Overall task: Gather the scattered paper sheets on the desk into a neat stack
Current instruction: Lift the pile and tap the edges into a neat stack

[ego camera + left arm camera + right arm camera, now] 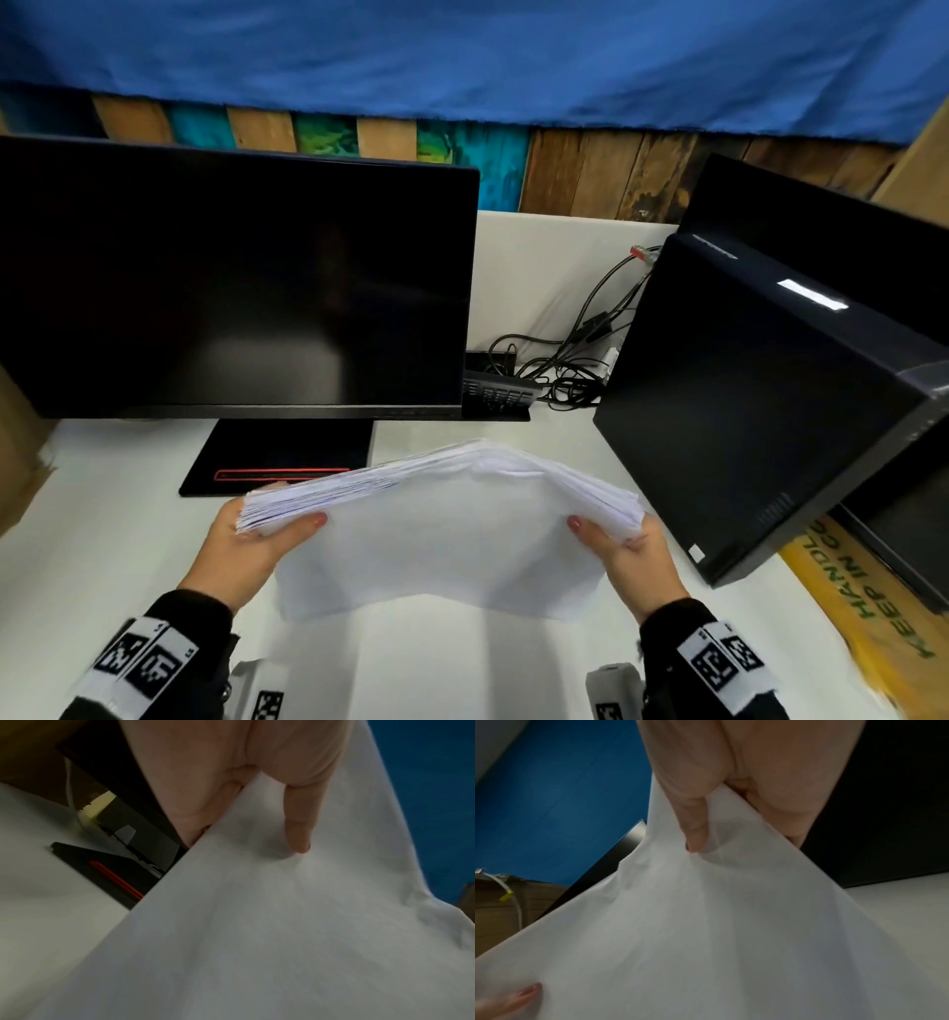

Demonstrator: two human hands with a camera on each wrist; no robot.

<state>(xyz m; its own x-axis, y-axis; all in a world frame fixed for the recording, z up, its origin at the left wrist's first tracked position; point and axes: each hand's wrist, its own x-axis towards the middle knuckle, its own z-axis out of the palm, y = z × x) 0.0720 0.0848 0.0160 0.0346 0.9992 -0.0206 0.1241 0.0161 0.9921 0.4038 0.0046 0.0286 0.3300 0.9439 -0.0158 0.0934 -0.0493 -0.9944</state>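
Paper stack (452, 519): a thick sheaf of white sheets held up above the white desk (102, 555), just in front of the monitor (231, 277); the sheets bow upward in the middle and their far edges fan out unevenly.
Left hand (251, 545): grasping the stack's left end, thumb laid across the top sheet and fingers hidden beneath; the left wrist view shows the thumb (299, 833) pressing into the paper (257, 923).
Right hand (629, 555): grasping the stack's right end the same way, thumb on top; the right wrist view shows its thumb (695, 833) dimpling the sheet (706, 933), with the other hand's thumb tip at the lower left corner.
Sleeves: dark cuffs carry white bands printed with black square markers on both wrists.
Monitor: dark screen, behind and left of the stack, on a black base plate (277, 457) with a red stripe, which the stack's far left corner overlaps in the head view.
Computer tower (760, 406): black, right of the monitor and just beside the stack's right end.
Cables (575, 349): black leads tangled on the desk between the monitor and the tower.
Backdrop: blue cloth (462, 56) hangs above painted wooden planks behind the monitor.
Cardboard box (862, 606): yellow-printed, right of the tower at the desk's edge.
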